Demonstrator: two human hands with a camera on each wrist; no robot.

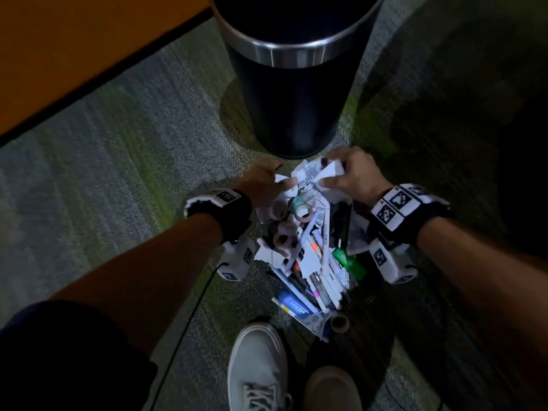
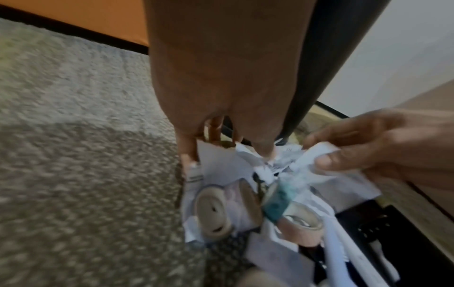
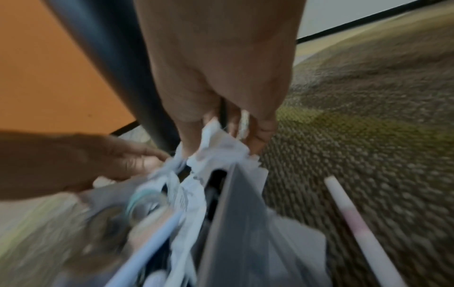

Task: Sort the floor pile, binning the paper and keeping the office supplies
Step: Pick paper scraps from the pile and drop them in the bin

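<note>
Head view: crumpled paper (image 1: 310, 176) sits at the far end of the floor pile (image 1: 308, 253), right at the foot of the black bin (image 1: 292, 84). Right hand (image 1: 351, 176) has fingers (image 1: 332, 161) curled round a printed wad of it; left hand (image 1: 261, 185) pinches the white scrap beside it, thumb on top. Both hands touch the same clump. More torn paper scraps lie mixed through the pile, too tangled to count.

Supplies in the pile: at least five tape rolls, one teal (image 1: 299, 204), one loose at the near end (image 1: 339, 322); one green stapler-like item (image 1: 348, 261); a bundle of pens and markers (image 1: 317, 280), count unclear; one blue packet (image 1: 296, 307).

Right wrist view: one white stick (image 3: 353, 223) lies apart on the carpet (image 1: 118, 173). One grey shoe (image 1: 256, 369) stands just behind the pile. Orange wall (image 1: 74, 40) at far left.
</note>
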